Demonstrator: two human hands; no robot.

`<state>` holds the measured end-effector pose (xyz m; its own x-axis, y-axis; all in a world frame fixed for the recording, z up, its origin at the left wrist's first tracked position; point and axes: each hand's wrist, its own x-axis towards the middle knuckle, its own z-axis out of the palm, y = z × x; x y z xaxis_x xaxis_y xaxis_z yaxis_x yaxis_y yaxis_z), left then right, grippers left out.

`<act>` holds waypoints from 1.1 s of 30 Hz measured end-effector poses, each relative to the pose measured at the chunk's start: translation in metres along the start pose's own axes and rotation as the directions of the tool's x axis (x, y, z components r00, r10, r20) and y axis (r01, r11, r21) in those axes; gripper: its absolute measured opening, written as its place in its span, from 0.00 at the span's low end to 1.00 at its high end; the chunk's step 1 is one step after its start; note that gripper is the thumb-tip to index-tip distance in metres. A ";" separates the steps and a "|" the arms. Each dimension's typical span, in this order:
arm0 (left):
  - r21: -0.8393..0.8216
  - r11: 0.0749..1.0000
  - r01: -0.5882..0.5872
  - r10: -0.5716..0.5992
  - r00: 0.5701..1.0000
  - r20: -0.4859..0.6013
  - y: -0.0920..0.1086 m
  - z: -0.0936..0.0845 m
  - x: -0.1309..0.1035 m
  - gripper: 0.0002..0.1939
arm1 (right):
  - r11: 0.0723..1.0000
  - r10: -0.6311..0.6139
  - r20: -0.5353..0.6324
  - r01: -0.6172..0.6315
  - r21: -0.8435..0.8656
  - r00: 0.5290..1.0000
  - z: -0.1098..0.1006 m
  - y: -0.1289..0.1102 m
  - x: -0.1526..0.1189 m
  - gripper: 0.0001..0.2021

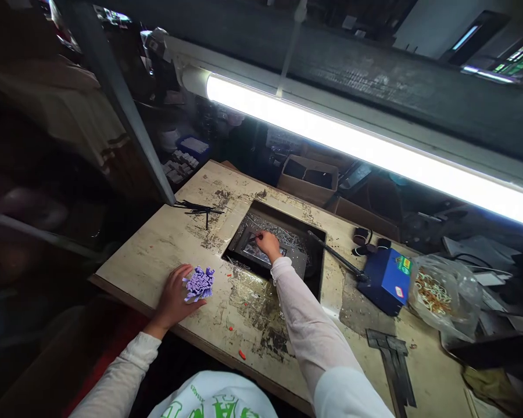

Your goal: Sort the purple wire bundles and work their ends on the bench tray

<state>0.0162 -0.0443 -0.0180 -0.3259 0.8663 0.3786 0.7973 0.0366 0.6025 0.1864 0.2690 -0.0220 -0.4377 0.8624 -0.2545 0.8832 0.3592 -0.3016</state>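
Note:
At the table's near left, my left hand (pixel 173 297) curls around an upright bundle of thin purple strips (pixel 199 283), their light cut ends facing up. My right hand (pixel 268 245) reaches into a square recess (pixel 317 225) in the tabletop, fingers pinched together. Something small and dark shows at its fingertips, too small to name. Below those fingers lies a dark plate with a shiny rectangular part (pixel 255 253). Thin silvery bits (pixel 290 237) are scattered in the recess behind my right hand.
Black strips (pixel 200 209) lie at the back left. A black bar (pixel 337 255) crosses the recess's right edge toward a blue box (pixel 386 280). Beside it is a clear bag of rings (pixel 436 293). Dark flat pieces (pixel 394 366) lie front right. A lit tube lamp (pixel 353 139) hangs low overhead.

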 end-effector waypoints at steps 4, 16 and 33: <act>0.010 1.000 0.005 -0.004 1.000 -0.012 0.002 -0.001 0.002 0.42 | 0.999 0.007 0.019 -0.006 -0.043 1.000 -0.002 0.012 -0.003 0.15; 0.016 1.000 0.011 -0.011 1.000 -0.015 -0.001 0.000 0.001 0.42 | 0.985 0.108 0.052 -0.099 -0.143 0.993 -0.029 0.073 -0.029 0.15; -0.018 0.999 0.032 -0.032 0.999 0.001 -0.007 0.002 -0.003 0.42 | 0.977 0.067 -0.008 -0.068 -0.203 0.998 -0.053 0.097 -0.065 0.13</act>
<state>0.0128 -0.0457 -0.0245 -0.3508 0.8652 0.3582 0.7773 0.0557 0.6267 0.3094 0.2671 0.0139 -0.3758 0.8873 -0.2673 0.9265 0.3651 -0.0907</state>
